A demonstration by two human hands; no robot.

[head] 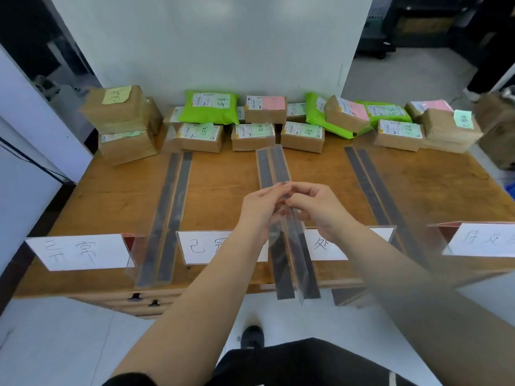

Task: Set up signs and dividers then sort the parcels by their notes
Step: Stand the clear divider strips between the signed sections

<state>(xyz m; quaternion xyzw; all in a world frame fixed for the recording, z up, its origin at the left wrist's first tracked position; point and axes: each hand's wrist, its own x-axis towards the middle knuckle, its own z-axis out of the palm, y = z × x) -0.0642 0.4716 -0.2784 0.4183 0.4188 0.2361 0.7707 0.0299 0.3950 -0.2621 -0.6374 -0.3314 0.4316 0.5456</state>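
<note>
A clear acrylic divider (274, 165) with dark base strips runs front to back down the middle of the wooden table (111, 190). My left hand (260, 207) and my right hand (317, 206) both pinch its upright top edge near the middle. Two more dividers lie on the table, the left one (170, 207) and the right one (373, 185). Several white signs stand along the front edge, among them the left sign (80, 250) and the far right sign (482, 240). Brown cardboard parcels (302, 136) and green mailer bags (210, 107) with notes line the back.
A white wall stands behind the table. A stack of brown boxes (122, 121) occupies the back left corner and another box stack (448, 129) the back right. Drawers with dark handles (145, 299) show under the front edge. My shoe (252, 335) is on the floor.
</note>
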